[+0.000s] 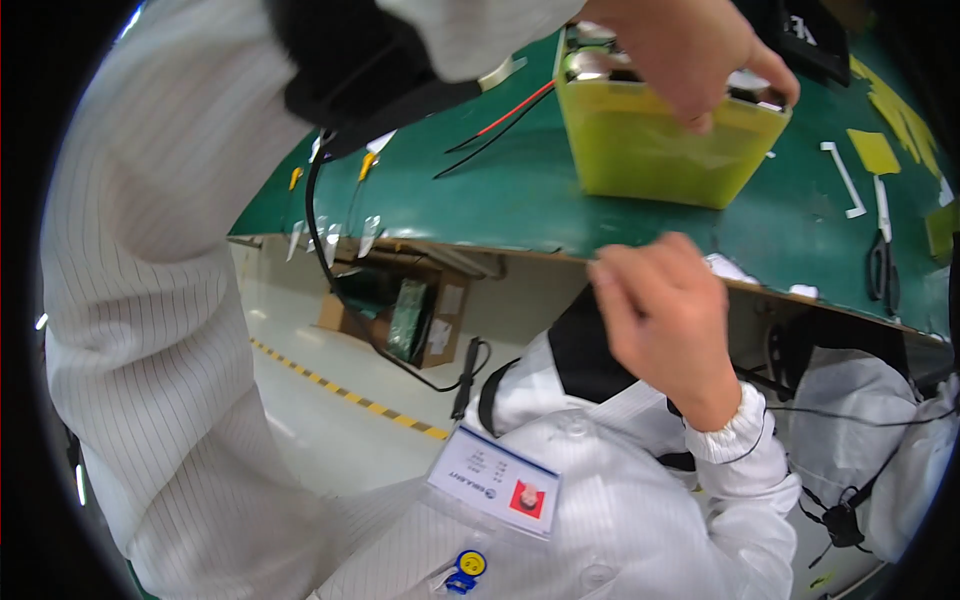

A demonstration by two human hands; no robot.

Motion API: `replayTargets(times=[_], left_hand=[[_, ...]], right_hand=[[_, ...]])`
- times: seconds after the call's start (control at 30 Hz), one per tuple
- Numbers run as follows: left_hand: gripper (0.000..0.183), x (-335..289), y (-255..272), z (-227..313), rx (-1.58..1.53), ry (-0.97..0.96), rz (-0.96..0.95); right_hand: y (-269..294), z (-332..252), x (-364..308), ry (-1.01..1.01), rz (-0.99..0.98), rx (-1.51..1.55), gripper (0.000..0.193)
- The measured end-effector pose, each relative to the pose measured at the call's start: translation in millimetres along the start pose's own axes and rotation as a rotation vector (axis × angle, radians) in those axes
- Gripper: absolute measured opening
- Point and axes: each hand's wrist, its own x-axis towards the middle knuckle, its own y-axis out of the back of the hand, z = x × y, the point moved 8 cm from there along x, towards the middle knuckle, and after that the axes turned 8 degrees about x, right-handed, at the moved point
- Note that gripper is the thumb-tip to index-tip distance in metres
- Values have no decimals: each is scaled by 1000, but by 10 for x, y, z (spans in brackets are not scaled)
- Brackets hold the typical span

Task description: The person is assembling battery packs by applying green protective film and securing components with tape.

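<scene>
A translucent yellow-green box (665,145) stands on the green work surface, with silvery and dark parts showing at its open top. From above, my left hand (690,55) reaches over it, fingers curled down over the near rim and thumb toward the right corner. A black band-like piece (375,70) crosses near my left sleeve. My right hand (665,320) is in front of the table edge, below the box and apart from it. Its fingers are curled in and slightly blurred; whether they hold anything small is hidden. A red wire (515,108) and a black wire (490,135) lie left of the box.
Black-handled scissors (882,262), a white strip (845,182) and yellow sheets (873,151) lie on the right. Yellow-tipped leads (367,167) are at the left edge. A black cable (318,225) hangs down past an open carton (430,310) under the table.
</scene>
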Motion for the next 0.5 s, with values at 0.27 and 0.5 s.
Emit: replayTargets(times=[0.27,0.5], left_hand=[[73,246,-179,-346,144,-122,58],[72,-114,-67,-455,180,-84,54]], right_hand=[[-1848,-333,623,371,-280,50,16],[-2506,-506,809,328,-360,-16,12]])
